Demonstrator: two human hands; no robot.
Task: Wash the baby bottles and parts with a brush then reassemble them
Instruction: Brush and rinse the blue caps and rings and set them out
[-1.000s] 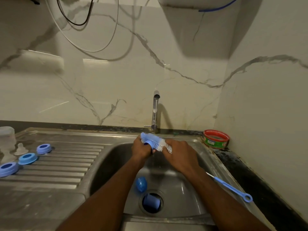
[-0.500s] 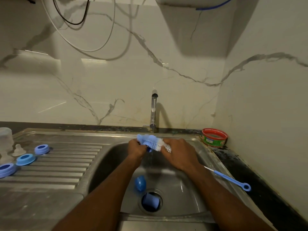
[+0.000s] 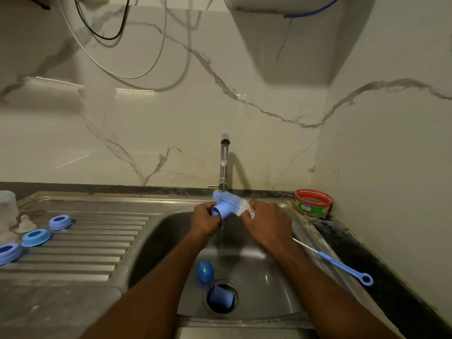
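Over the steel sink (image 3: pixel 259 280), under the tap's thin stream, my left hand (image 3: pixel 204 221) grips a small blue cap (image 3: pixel 219 211) with its open end facing left. My right hand (image 3: pixel 267 225) holds the blue-and-white bottle brush (image 3: pixel 232 200), whose bristles press on the cap. A blue oval part (image 3: pixel 205 271) lies in the basin, and a blue cup (image 3: pixel 220 298) sits in the drain. On the drainboard at the left lie three blue rings (image 3: pixel 36 237), a clear teat (image 3: pixel 25 223) and a clear bottle (image 3: pixel 7 206).
The tap (image 3: pixel 223 162) stands at the back of the sink with water running. A thin blue-handled brush (image 3: pixel 342 265) rests on the sink's right rim. A red and green tin (image 3: pixel 313 203) sits in the back right corner by the wall.
Both hands stay under the tap. The cap has turned in my left hand so that its open end shows, and the brush rubs along it.
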